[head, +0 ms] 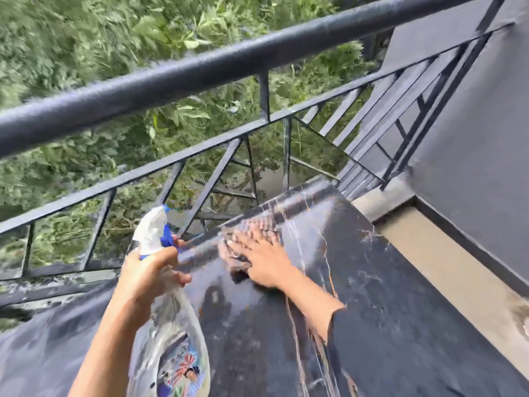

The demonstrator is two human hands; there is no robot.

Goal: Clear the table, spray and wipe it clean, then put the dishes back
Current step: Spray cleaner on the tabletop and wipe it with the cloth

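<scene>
0 dishes in view on dark surface (386,310): judged cleared, mid spray-and-wipe, return of dishes outstanding. With right hand (263,265), fingers spread flat, pressing cloth (232,253) onto surface. With left hand (148,273), gripping spray bottle (171,339) by neck, raised over left edge.

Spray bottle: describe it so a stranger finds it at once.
Start at the black metal railing that crosses the view, then drop to the dark veined table below it. At the table's left edge the left hand grips the spray bottle by its neck. It is the only clear plastic thing, with a white and blue trigger head.
</scene>
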